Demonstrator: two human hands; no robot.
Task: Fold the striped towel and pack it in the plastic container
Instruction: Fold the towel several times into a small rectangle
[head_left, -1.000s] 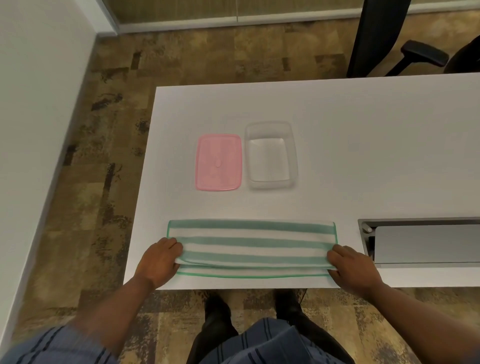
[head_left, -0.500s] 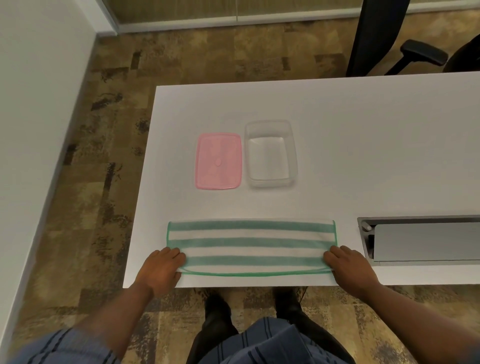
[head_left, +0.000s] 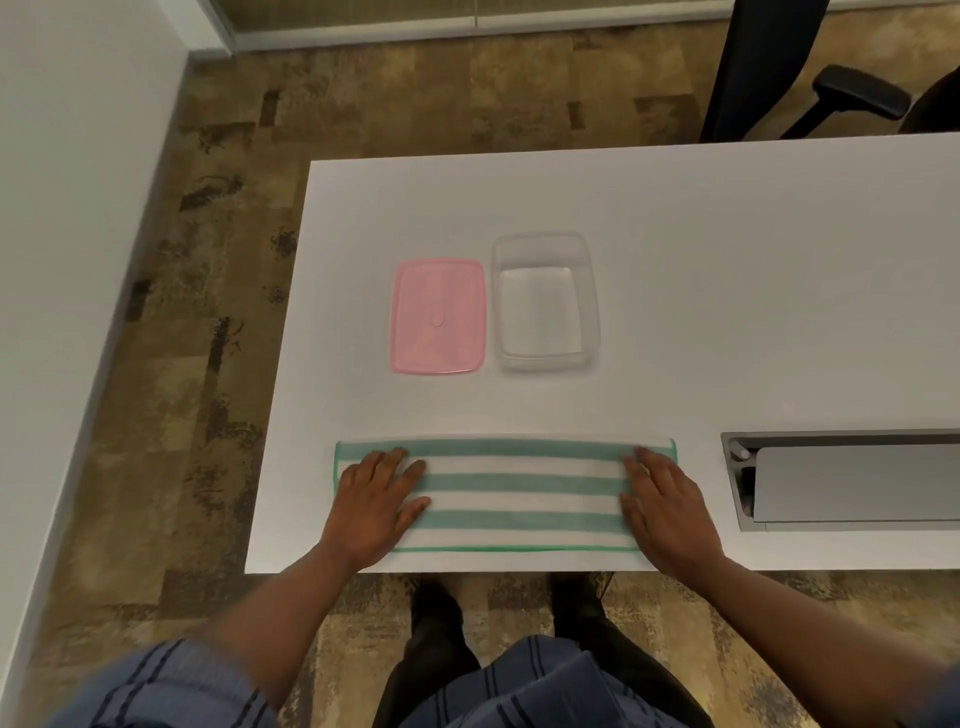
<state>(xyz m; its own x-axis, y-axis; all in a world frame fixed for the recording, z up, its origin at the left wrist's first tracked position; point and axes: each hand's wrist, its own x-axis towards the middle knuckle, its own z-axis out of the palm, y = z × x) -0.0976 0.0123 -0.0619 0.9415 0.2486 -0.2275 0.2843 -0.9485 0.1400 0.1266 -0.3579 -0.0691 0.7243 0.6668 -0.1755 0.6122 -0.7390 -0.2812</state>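
Both hands lie flat with fingers spread, the left hand (head_left: 375, 512) pressing one end of the striped towel (head_left: 519, 493) and the right hand (head_left: 667, 506) the other, pinching nothing. Between them the towel lies as a long band along the near counter (head_left: 727, 286) edge. Soft, light and limp, it seems already doubled, though layers are hard to count; its short ends are best for gripping. Beyond sits the open plastic container (head_left: 545, 301), just beside its pink lid (head_left: 438, 315).

The towel (head_left: 519, 493) under my palms is white with green stripes and a green hem. Beyond it sit a pink lid (head_left: 438, 316) and a clear container (head_left: 545, 301) on the white table (head_left: 727, 260).
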